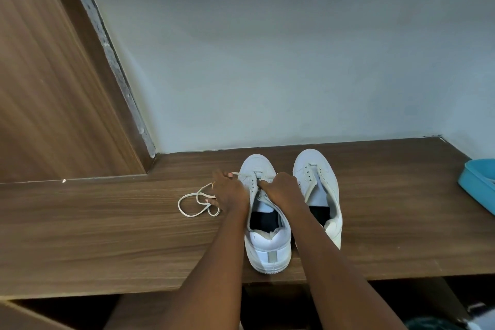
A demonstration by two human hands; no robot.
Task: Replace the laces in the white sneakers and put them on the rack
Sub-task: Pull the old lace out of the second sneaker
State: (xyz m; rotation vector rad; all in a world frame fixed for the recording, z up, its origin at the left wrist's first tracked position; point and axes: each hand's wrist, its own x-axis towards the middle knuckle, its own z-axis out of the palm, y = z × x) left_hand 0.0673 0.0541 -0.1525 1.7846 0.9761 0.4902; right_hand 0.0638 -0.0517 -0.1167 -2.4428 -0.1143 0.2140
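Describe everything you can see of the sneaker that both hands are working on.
The sneaker is white, low-cut, seemingly smooth leather, with a thick white sole and a grey tab on the heel. It stands upright on the brown wooden shelf, toe toward the wall, beside the other sneaker. Its inside looks dark. A pale lace crosses its front eyelets and trails left onto the shelf. The left hand holds the lace; the right hand pinches it at the eyelets.

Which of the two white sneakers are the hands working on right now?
The left sneaker: the left hand and right hand are at its eyelets, the left pinching its lace. The right sneaker beside it is untouched.
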